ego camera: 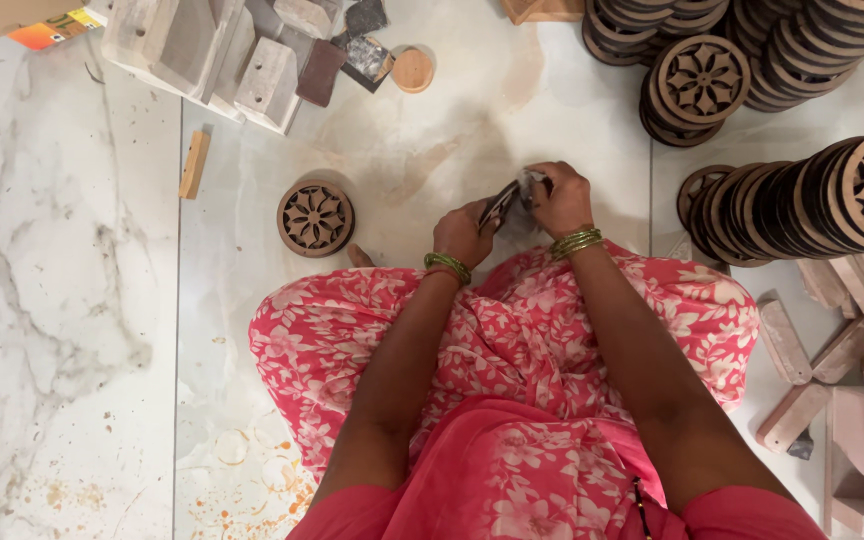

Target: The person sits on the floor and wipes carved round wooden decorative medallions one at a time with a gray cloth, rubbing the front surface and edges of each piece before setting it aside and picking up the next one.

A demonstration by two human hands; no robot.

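Two hands (462, 232) (560, 198), one sandpaper piece (505, 204)

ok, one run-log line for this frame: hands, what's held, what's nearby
left hand: grips dark flat piece | right hand: on same piece | carved wooden disc: on floor, apart | disc stacks: right side

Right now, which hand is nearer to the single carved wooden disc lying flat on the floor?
Left. The left hand is a short way right of the carved disc; the right hand is farther right, beyond the left.
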